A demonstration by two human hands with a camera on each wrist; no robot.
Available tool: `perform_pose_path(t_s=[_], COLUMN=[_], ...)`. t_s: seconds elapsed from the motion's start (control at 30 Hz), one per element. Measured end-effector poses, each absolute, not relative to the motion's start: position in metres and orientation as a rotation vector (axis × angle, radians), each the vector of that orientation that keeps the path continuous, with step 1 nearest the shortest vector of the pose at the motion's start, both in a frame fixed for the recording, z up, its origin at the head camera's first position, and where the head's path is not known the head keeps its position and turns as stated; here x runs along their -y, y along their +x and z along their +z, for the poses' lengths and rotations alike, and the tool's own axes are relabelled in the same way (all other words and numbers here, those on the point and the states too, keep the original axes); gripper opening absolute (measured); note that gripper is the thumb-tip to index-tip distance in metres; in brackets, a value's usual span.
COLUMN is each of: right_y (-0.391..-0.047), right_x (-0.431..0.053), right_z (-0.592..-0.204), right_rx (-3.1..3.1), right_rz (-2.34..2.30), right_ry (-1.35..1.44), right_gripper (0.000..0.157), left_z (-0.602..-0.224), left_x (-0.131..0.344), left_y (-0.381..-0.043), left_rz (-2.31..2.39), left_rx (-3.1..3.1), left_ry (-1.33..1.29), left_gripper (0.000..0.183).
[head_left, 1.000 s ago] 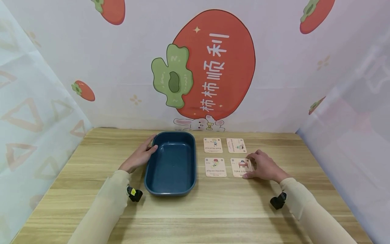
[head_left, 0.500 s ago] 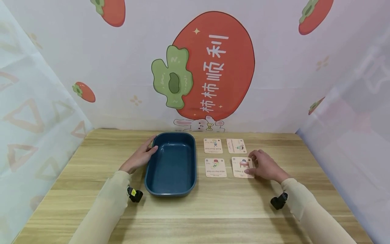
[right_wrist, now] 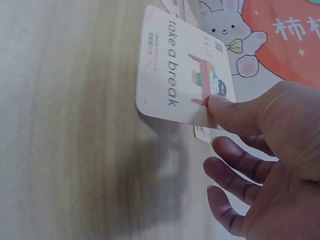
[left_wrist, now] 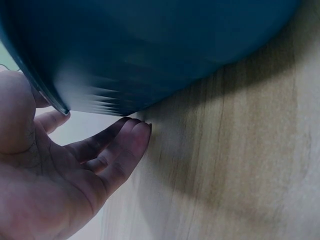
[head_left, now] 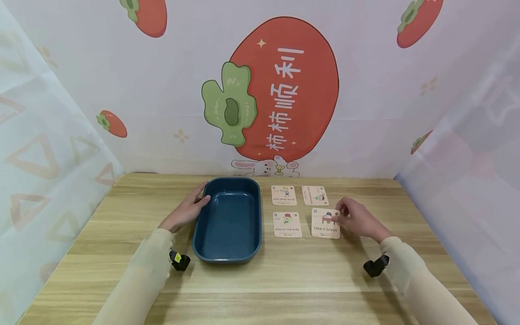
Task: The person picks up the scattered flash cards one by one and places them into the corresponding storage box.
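Observation:
My right hand [head_left: 358,217] pinches the "take a break" card [head_left: 323,229] at its right edge, thumb on the printed face. In the right wrist view that card [right_wrist: 175,75] is lifted off the wood, with a shadow below it. At the far left corner of a deep blue plastic tray [head_left: 227,260], my left hand [head_left: 188,208] grips the rim, thumb over it and fingers against the outer wall. Three more picture cards lie flat between the tray and my right hand: "play ping-pong" [head_left: 284,195], "play on the slide" [head_left: 287,225] and a sideways-turned card [head_left: 314,195].
The wood-grain table [head_left: 284,289] runs back to a printed cloth [head_left: 162,81] with persimmons and a rabbit. Cloth sides [head_left: 467,180] hem it in left and right. A small black device [head_left: 376,266] sits on the right wrist, another [head_left: 179,261] on the left.
The right hand has taken hold of the "take a break" card by its right edge and raised it, shifting slightly right. The left hand and tray stay put.

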State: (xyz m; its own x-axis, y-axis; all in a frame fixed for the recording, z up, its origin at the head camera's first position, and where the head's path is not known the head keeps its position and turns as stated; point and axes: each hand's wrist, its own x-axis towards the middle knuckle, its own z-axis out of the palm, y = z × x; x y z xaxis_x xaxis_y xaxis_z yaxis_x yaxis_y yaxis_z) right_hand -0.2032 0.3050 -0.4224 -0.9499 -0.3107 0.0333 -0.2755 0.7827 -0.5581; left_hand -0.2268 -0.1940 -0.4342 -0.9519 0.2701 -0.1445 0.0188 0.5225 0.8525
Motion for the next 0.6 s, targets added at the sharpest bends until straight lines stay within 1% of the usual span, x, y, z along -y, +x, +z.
perform_pose_path(t_s=[0.3, 0.6], right_y=[-0.205, -0.207], right_x=[-0.312, -0.316], right_z=[-0.418, -0.413], right_rx=[-2.872, -2.825], right_rz=[-0.93, -0.923], right_ry=[-0.529, -0.528], right_gripper=[0.021, 0.017], left_z=[-0.434, -0.432], left_x=[0.194, 0.194], left_y=[-0.226, -0.225], left_rz=[1.406, 1.407], left_rx=[-2.497, -2.491], left_ry=[0.24, 0.228], left_gripper=[0.062, 0.062])
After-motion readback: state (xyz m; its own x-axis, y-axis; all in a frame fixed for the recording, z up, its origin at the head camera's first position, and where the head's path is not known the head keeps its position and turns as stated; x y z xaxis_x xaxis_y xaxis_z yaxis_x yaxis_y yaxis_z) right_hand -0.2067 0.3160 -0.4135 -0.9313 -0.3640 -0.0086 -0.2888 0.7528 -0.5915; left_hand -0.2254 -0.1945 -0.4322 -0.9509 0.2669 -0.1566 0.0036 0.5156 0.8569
